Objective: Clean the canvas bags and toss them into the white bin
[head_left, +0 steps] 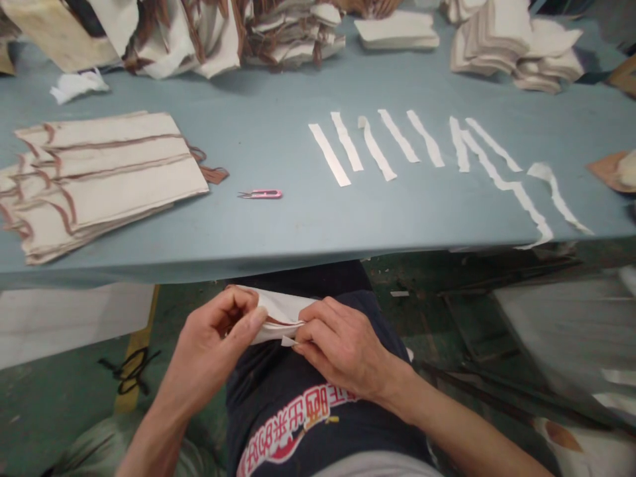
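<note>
A cream fabric piece with a brown edge lies over the lap, in front of the table edge. My left hand pinches its left part between thumb and fingers. On the right, my right hand is closed on the same piece, knuckles up. A small white tab pokes out beside the right fingertips. The fingertips of both hands are partly hidden by the fabric and the curled fingers. Beneath the hands is a dark apron with red and white lettering.
The blue-green table bears pink thread snips, a stack of brown-edged cream fabric pieces at left and several white strips at right. Along the back are piles of fabric and a crumpled white scrap.
</note>
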